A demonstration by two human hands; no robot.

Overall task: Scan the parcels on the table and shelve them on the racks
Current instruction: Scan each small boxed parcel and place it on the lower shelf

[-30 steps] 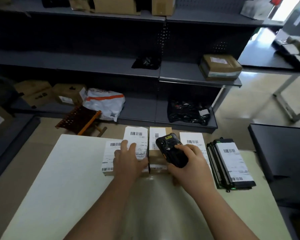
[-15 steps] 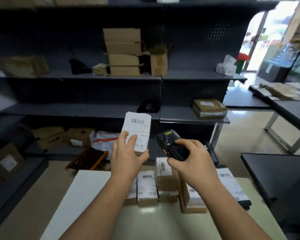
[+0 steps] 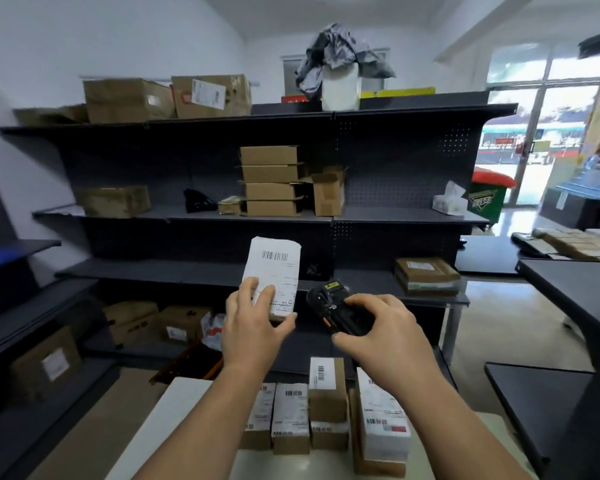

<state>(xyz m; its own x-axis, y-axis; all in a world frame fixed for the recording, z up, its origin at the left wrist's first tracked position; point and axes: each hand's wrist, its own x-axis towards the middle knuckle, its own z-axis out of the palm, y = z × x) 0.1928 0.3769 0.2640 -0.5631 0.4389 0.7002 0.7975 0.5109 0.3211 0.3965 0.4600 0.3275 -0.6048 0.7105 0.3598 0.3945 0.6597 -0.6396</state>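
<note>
The small white-labelled cardboard parcel (image 3: 274,271) hangs above the pale desk (image 3: 168,417), pinched at its lower end by the left hand (image 3: 253,327); the right hand (image 3: 385,337) grips the black handheld scanner (image 3: 340,313) beside it. So shallow a pinch may let it drop onto the labelled boxes (image 3: 290,417) below

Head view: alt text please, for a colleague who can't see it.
The left hand holds up a small cardboard parcel with a white barcode label, beside the black handheld scanner gripped in the right hand. More labelled parcels sit on the pale table, before dark grey racks.
</note>
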